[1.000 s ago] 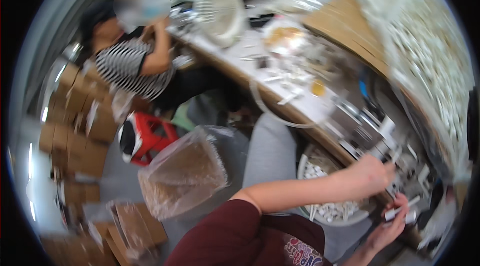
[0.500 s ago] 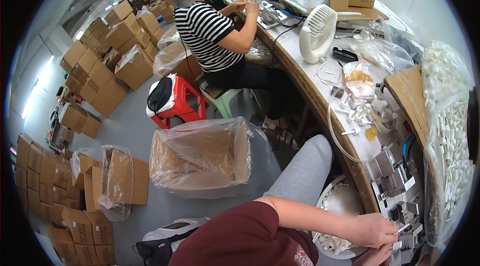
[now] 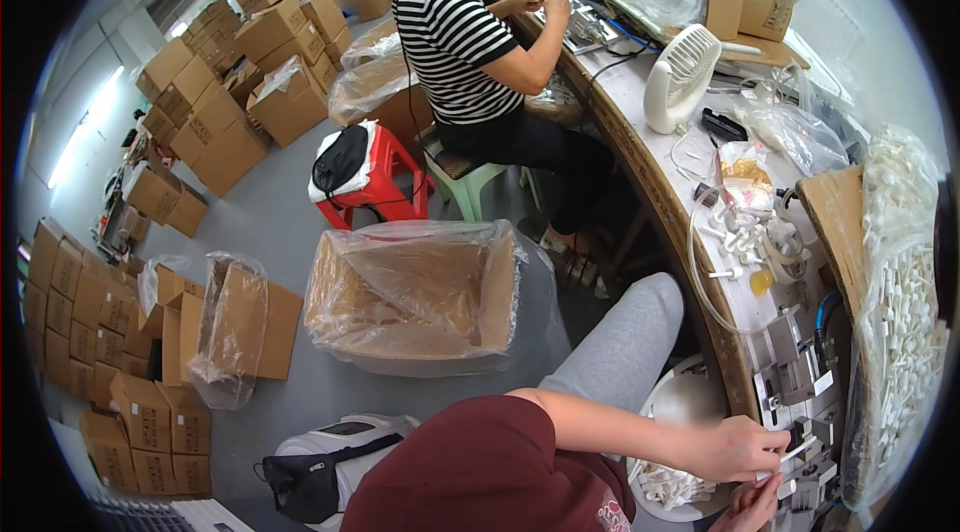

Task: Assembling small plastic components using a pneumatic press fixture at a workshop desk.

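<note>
Being pinched in the left hand (image 3: 743,450): a thin white stick (image 3: 801,448), beside metal fixtures (image 3: 822,473).
The right hand (image 3: 755,508) is partly cut off below; whether the short white piece (image 3: 788,488) beside it is grasped cannot be told.

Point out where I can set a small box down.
Open grey floor: between the red stool and brown boxes left of it. The table has a narrow bare strip between fan and front edge. Metal blocks and white pieces crowd the left hand and right hand.
</note>
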Motion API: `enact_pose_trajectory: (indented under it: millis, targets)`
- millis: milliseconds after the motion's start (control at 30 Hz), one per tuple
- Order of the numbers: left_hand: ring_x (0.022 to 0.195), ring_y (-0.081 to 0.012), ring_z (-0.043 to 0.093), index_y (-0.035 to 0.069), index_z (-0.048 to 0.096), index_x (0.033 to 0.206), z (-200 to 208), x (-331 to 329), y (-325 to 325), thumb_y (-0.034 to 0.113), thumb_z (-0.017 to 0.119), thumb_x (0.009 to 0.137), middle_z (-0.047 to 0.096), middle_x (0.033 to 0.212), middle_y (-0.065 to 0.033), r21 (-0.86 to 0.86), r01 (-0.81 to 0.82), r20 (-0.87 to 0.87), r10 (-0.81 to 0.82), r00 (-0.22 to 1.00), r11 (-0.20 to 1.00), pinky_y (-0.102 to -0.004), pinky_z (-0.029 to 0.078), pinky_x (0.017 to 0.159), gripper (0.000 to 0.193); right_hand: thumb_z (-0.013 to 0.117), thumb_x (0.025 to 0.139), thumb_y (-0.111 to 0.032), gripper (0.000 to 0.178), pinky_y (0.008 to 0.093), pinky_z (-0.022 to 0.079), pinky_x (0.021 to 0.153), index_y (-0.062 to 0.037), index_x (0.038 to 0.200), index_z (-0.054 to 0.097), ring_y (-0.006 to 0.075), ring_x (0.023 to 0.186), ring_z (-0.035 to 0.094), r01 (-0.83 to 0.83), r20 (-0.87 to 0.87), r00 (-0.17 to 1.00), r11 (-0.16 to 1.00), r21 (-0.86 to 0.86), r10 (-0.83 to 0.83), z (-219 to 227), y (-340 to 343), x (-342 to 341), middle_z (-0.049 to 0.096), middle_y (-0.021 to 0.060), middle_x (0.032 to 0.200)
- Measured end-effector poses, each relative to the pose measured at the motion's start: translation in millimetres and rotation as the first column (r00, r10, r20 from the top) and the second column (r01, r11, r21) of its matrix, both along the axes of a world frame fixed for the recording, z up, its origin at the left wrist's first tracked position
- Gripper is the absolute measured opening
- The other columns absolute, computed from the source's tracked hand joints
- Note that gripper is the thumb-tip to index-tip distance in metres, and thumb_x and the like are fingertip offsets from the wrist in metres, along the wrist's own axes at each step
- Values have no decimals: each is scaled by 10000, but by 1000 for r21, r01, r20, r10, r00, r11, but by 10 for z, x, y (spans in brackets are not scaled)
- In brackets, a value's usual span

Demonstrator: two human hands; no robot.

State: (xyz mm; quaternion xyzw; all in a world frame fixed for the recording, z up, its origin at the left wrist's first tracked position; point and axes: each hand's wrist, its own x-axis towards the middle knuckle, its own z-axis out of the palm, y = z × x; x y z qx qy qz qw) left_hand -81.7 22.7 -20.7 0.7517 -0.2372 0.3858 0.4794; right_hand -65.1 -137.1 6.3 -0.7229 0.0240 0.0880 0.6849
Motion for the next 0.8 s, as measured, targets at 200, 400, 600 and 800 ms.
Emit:
enact_pose_trajectory:
  millis: [200, 400, 600, 800]
  targets:
    - [730, -263, 604, 10, 561, 879, 45, -38, 62, 78, 703, 794, 499, 945, -102, 7, -31, -14, 31, 999, 1000, -382, 497, 602, 179, 502, 1054, -407, 425, 245, 233, 481, -75, 788, 518, 79, 503, 244, -242, 212, 955, 956, 166, 205, -175, -230, 151, 334, -42, 590]
    - [742, -264, 603, 24, 561, 889, 8, -35, 48, 80, 739, 749, 498, 951, -95, 37, -15, 18, 14, 1000, 999, -381, 493, 603, 233, 369, 1059, -546, 559, 269, 219, 463, -106, 723, 443, 104, 474, 185, -25, 120, 993, 968, 250, -6, -165, -198, 145, 266, -40, 540]
    - [773, -262, 609, 48, 559, 874, -40, -41, 87, 88, 771, 704, 509, 959, -87, 98, -64, 26, 62, 998, 993, -383, 486, 585, 275, 315, 1088, -479, 496, 283, 243, 492, -106, 764, 353, 139, 500, 225, 63, 4, 998, 957, 282, -67, -139, -232, 190, 257, -6, 572]
    - [758, -265, 596, 59, 554, 818, -127, -60, 179, 132, 771, 693, 495, 894, -87, 144, -130, 2, 131, 991, 981, -400, 465, 552, 261, 221, 1115, -411, 531, 257, 196, 451, -129, 668, 267, 121, 445, 193, 33, 196, 973, 920, 390, -118, -192, -42, 203, 217, -26, 534]
